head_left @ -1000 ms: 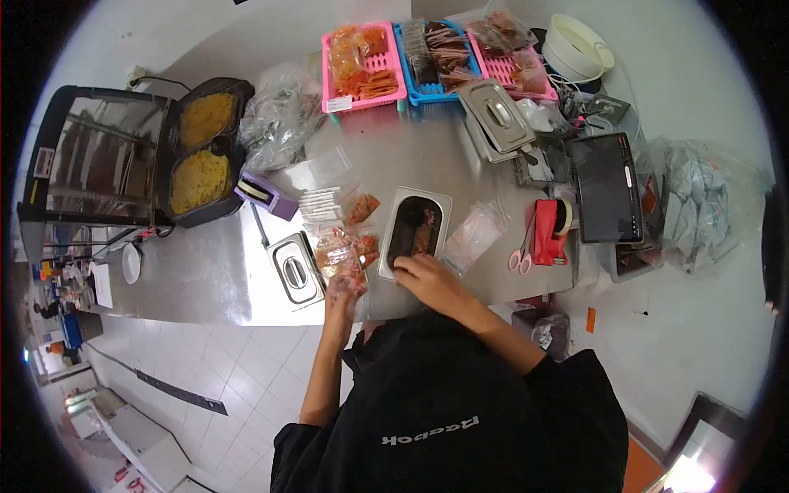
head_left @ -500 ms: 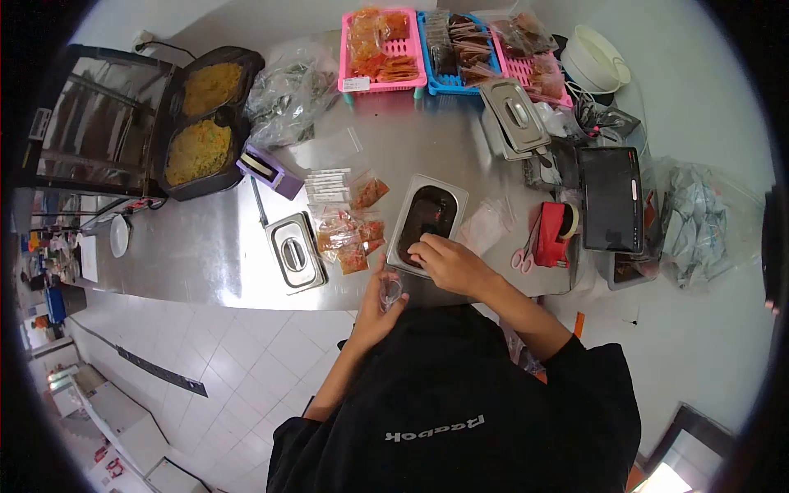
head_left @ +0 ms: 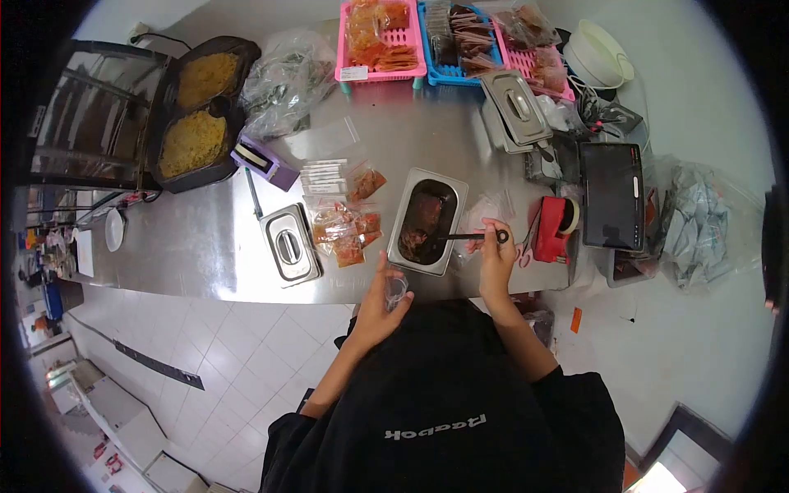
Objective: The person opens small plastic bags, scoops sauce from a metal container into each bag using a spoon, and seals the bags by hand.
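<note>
Utensil with a slim black handle (head_left: 471, 237) has come into view in the right hand (head_left: 496, 267), which has drawn back to the right, off the deep rectangular steel pan (head_left: 440, 177). Its far end reaches over the pan's near right side into the dark, glossy, reddish-brown food (head_left: 415, 239), so the food seems to be reached by the tool, with the fingers outside. Whether the hidden tip bears anything cannot be told.

The right hand is pinched round the handle near its ringed end, knuckles up, and the forearm runs forward from the black sleeve with the handle lying nearly level across the pan's rim. The left hand (head_left: 376, 316) is curled about a clear, thin plastic piece (head_left: 396, 290), its index finger pointing forward and its thumb on the nearer side; that forearm slants inward. The plastic looks like an opened pouch, though its shape is hard to make out.

The pan lies ahead of and between both hands. Just beyond the left hand, to its left, are clear bags of orange-red food (head_left: 345, 234), with a rectangular steel lid (head_left: 289, 246) farther left. Beside the right hand rests a red tape dispenser (head_left: 549, 230), and flat clear plastic bags (head_left: 488, 209) lie just beyond its fingers
</note>
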`<action>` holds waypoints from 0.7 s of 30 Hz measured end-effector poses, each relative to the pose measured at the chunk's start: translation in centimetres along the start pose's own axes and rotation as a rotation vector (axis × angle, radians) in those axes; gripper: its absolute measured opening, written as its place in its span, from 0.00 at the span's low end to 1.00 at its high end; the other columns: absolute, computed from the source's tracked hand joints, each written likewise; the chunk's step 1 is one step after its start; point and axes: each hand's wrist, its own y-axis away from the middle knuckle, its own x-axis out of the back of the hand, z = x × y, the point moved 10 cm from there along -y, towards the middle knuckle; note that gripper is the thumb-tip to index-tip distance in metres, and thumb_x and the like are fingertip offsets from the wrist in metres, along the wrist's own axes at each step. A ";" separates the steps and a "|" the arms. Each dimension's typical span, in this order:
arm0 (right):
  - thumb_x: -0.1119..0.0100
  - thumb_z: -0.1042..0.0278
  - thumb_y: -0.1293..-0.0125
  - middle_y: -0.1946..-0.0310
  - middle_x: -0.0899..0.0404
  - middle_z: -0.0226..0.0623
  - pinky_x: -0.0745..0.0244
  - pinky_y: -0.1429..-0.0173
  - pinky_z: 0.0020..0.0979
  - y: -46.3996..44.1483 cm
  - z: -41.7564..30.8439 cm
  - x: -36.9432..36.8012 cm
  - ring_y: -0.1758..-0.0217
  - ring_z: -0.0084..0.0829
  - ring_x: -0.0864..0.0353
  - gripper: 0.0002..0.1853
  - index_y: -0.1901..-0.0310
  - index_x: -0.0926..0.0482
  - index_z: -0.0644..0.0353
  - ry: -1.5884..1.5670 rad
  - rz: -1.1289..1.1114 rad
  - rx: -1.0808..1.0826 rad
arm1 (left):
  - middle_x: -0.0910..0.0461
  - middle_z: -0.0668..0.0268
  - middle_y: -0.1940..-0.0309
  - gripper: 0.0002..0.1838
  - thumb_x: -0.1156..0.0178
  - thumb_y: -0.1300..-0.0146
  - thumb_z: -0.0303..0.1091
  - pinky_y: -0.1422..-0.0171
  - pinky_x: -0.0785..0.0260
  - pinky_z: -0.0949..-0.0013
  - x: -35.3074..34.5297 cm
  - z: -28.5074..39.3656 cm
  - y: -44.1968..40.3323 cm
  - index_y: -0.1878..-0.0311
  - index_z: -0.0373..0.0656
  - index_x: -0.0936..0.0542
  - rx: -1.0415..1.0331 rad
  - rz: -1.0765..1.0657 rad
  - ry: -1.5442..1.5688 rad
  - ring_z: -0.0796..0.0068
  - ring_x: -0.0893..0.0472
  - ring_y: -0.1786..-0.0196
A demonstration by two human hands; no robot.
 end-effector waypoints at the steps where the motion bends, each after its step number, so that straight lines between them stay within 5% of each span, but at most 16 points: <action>1: 0.54 0.66 0.27 0.67 0.24 0.39 0.28 0.68 0.25 0.3 -0.6 0.0 0.73 0.23 0.23 0.11 0.53 0.29 0.65 0.021 -0.017 0.016 | 0.62 0.46 0.26 0.18 0.42 0.39 0.25 0.29 0.53 0.64 0.0 -0.2 0.0 0.48 0.40 0.35 -0.014 0.003 0.000 0.60 0.55 0.24; 5: 0.53 0.66 0.27 0.66 0.23 0.40 0.26 0.65 0.25 2.1 -1.9 -2.4 0.71 0.24 0.23 0.11 0.53 0.29 0.67 0.113 -0.261 0.088 | 0.62 0.46 0.26 0.17 0.42 0.39 0.24 0.28 0.55 0.63 0.0 -0.4 0.0 0.48 0.40 0.35 -0.040 0.009 0.011 0.60 0.57 0.24; 8: 0.54 0.68 0.27 0.65 0.23 0.39 0.25 0.61 0.25 2.8 -2.0 -2.9 0.69 0.24 0.22 0.10 0.53 0.29 0.67 0.064 -0.300 0.061 | 0.43 0.47 0.31 0.25 0.39 0.40 0.33 0.41 0.36 0.65 0.4 0.7 0.1 0.42 0.38 0.35 -0.165 0.082 -0.242 0.58 0.27 0.42; 10: 0.54 0.68 0.27 0.65 0.23 0.39 0.25 0.60 0.25 2.2 -1.3 -1.2 0.69 0.24 0.21 0.10 0.53 0.29 0.67 -0.012 -0.126 -0.023 | 0.34 0.51 0.39 0.31 0.39 0.40 0.32 0.42 0.36 0.66 0.4 0.1 0.0 0.36 0.38 0.39 -0.095 0.060 -0.175 0.61 0.26 0.46; 14: 0.55 0.67 0.27 0.65 0.23 0.39 0.24 0.60 0.27 2.7 0.2 -1.5 0.68 0.26 0.21 0.11 0.53 0.30 0.67 -0.106 -0.182 -0.076 | 0.25 0.59 0.55 0.41 0.38 0.40 0.32 0.44 0.36 0.69 0.5 1.1 0.1 0.28 0.39 0.49 -0.013 0.067 -0.140 0.67 0.25 0.53; 21: 0.53 0.65 0.27 0.64 0.23 0.40 0.25 0.60 0.30 1.4 1.7 2.9 0.67 0.28 0.22 0.11 0.54 0.30 0.65 -0.278 0.044 -0.140 | 0.34 0.58 0.44 0.29 0.38 0.41 0.31 0.40 0.35 0.65 1.9 -1.3 0.0 0.37 0.40 0.35 -0.071 0.137 -0.096 0.65 0.29 0.46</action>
